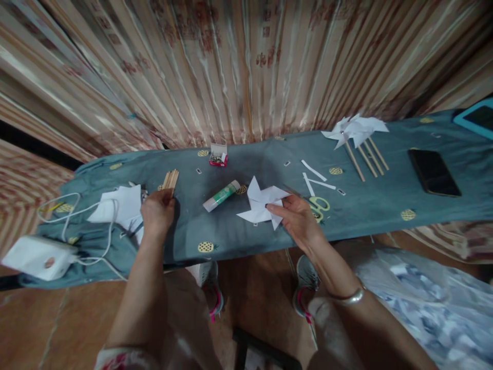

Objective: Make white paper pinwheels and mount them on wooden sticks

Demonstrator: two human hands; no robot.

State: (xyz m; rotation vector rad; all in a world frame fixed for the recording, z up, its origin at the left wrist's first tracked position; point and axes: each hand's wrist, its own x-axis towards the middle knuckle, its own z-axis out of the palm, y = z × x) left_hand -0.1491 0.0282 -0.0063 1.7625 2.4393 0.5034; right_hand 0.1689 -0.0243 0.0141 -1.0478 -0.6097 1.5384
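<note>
My right hand (300,218) pinches a white paper pinwheel (262,201) over the middle of the cloth, its thumb at the pinwheel's centre. On the left, my left hand (157,208) has its fingers closed around the lower end of several wooden sticks (170,180). Between the hands lies a green and white glue stick (221,196). A small red box (218,155) with its lid up holds small metal pieces. Partly behind my right hand are scissors with yellow-green handles (319,206). White paper strips (316,177) lie just beyond them.
Finished pinwheels (356,129) on sticks lie at the back right, near a black phone (434,172) and a blue-framed device (477,118). Paper sheets (119,205), a white box with a cable (40,257) occupy the left. A striped curtain (239,72) hangs behind the table.
</note>
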